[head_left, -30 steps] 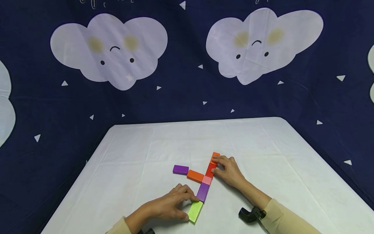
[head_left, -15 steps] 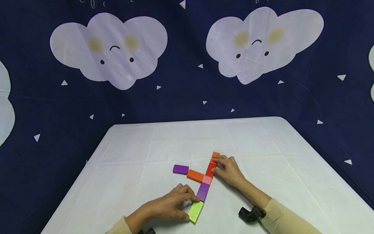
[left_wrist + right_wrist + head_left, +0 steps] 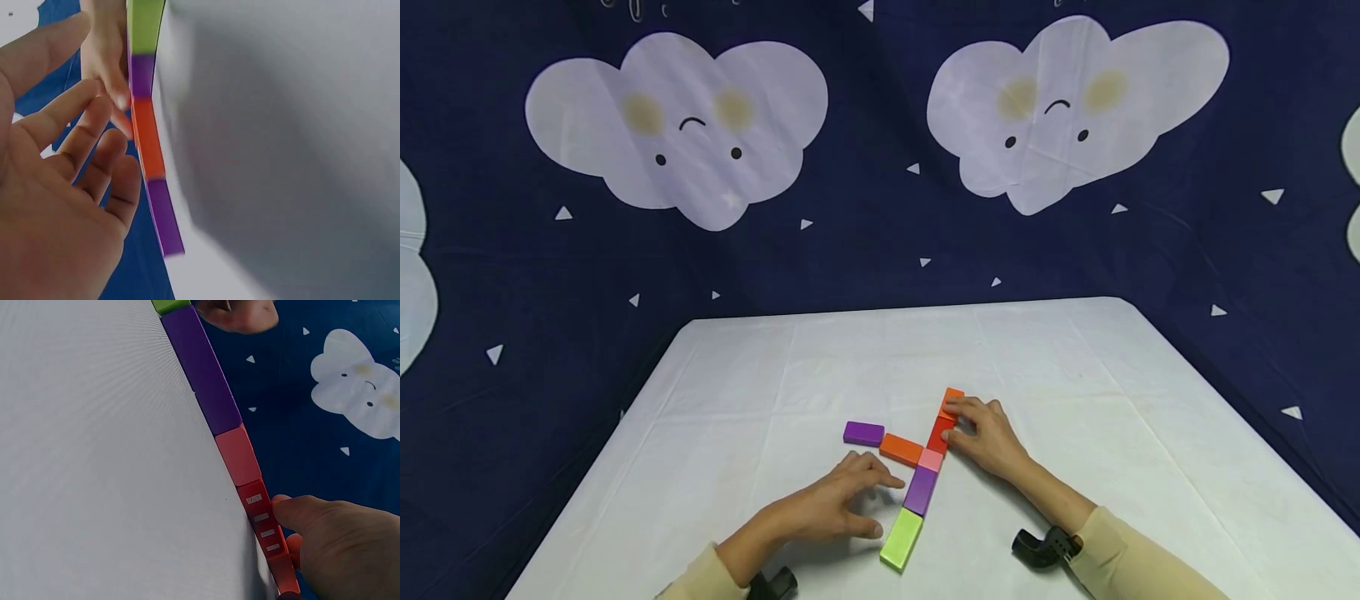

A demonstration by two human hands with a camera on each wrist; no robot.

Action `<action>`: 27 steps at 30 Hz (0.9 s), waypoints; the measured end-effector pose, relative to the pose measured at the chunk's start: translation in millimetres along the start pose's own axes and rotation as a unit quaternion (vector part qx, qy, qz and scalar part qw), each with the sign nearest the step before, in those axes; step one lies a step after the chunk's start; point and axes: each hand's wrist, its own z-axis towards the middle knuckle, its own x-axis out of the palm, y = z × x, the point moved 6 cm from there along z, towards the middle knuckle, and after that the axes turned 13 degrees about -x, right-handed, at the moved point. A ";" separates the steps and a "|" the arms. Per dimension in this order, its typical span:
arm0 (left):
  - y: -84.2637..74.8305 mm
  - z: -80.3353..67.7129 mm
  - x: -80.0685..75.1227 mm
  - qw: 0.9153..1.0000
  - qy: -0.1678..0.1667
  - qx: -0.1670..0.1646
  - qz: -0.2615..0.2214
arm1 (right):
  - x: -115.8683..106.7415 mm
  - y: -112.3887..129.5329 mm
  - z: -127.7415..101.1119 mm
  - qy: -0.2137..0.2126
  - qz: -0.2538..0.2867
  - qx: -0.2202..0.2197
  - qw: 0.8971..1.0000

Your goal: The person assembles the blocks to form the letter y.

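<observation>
A row of small blocks lies on the white table. From the near end it runs lime green [image 3: 901,540], purple [image 3: 921,490], pink [image 3: 930,459], red [image 3: 259,515] and orange [image 3: 953,395]. Off the pink block, another orange block [image 3: 901,448] and a purple block [image 3: 863,433] branch leftward. My left hand [image 3: 842,504] hovers left of the green and purple blocks, fingers spread and holding nothing. At the row's far end, my right hand [image 3: 991,440] holds the red block, thumb at its right edge, with fingers over the red and orange blocks.
The white tabletop [image 3: 760,375] extends around the blocks, with a dark blue cloth [image 3: 880,258] printed with clouds and triangles behind it. Black wrist devices [image 3: 1047,550] sit at both cuffs.
My left hand has let go of the green block and moved slightly up and back from it. The green block now lies against the purple one. My right hand has stayed put.
</observation>
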 end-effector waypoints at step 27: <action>68.9 47.0 -58.7 0.967 -0.176 -0.138 -0.120 | -1.7 1.9 0.1 0.002 0.004 0.004 1.000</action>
